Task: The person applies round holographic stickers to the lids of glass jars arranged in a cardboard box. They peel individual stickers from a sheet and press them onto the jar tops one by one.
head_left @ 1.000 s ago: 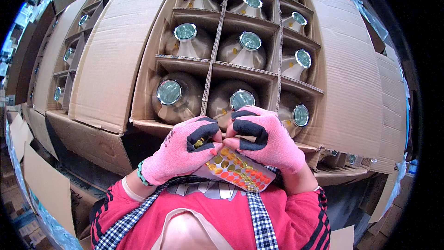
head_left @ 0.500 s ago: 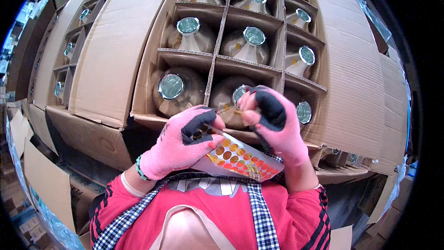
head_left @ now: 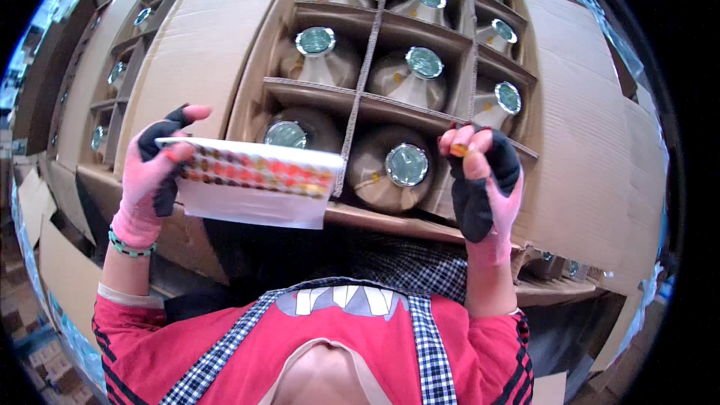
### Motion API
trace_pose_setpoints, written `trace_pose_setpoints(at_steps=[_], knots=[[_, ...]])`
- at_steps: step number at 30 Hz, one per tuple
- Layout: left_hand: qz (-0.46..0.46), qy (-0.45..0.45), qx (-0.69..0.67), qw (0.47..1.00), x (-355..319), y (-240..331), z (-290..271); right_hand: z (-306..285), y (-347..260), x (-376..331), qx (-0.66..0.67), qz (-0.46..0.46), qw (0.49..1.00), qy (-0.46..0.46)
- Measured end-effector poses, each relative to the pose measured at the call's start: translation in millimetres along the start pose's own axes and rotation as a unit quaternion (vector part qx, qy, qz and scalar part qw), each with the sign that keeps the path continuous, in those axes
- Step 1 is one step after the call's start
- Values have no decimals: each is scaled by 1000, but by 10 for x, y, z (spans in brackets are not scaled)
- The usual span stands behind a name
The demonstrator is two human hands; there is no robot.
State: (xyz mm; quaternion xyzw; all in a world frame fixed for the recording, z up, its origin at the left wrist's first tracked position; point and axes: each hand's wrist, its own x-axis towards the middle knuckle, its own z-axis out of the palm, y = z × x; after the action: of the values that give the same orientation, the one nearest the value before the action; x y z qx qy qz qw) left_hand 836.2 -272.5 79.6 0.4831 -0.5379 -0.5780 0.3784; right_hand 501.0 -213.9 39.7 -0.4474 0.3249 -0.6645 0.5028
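Note:
My left hand, in a pink and black glove, holds a white sheet of round orange and red stickers by its left end, in front of an open cardboard box. My right hand, gloved the same way, pinches a single small orange sticker between thumb and fingers, just right of a bottle with a green metallic cap. The box has cardboard dividers, each cell holding one pale bottle seen from the top.
Several more capped bottles fill the cells behind. Open box flaps spread to the right and left. Another divided box of bottles stands at the left. More cardboard lies lower left.
My hands have parted: the left carried the sticker sheet to the left and up, the right pulled away to the right with one sticker pinched in its fingers.

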Motion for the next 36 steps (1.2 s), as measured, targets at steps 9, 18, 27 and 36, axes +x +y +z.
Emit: trace_pose_setpoints(at_steps=[9,18,27,36], knots=[[43,47,-172,983,100,-741,-384,-749,-921,389,-299,-138,940,95],[25,97,-120,988,167,-730,-325,-2621,-566,2414,-546,-43,833,75],[15,121,-181,976,97,-797,-371,-2191,89,3414,-829,-27,552,-87],[-4,148,-121,981,79,-720,-334,-2067,396,3581,-904,98,398,-124]])
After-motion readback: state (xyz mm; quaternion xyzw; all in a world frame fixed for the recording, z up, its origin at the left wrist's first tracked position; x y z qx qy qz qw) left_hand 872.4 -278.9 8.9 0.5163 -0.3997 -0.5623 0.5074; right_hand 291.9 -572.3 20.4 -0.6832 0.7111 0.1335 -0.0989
